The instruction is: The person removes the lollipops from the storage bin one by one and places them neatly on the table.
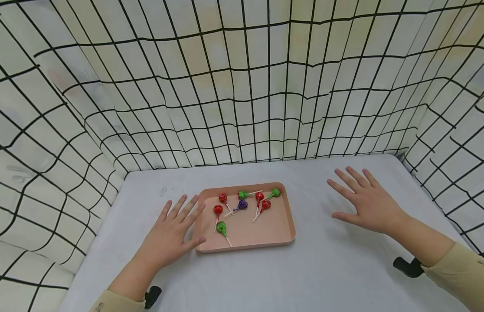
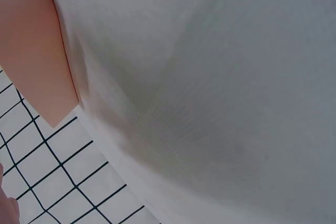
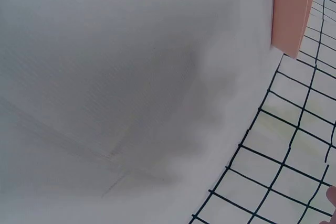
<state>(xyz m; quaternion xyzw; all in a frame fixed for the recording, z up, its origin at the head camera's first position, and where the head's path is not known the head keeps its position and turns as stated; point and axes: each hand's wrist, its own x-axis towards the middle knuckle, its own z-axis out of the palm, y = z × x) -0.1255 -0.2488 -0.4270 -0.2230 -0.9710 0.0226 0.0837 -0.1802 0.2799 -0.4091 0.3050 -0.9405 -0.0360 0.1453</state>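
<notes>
So, eight lollipops on pink tray

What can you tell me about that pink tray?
The tray is a shallow, salmon-pink rectangle with rounded corners and a low raised rim, seemingly smooth plastic. It lies flat on the white tabletop, holding eight wrapped lollipops. The left hand overlaps its left edge in the head view; whether they touch is unclear.
</notes>
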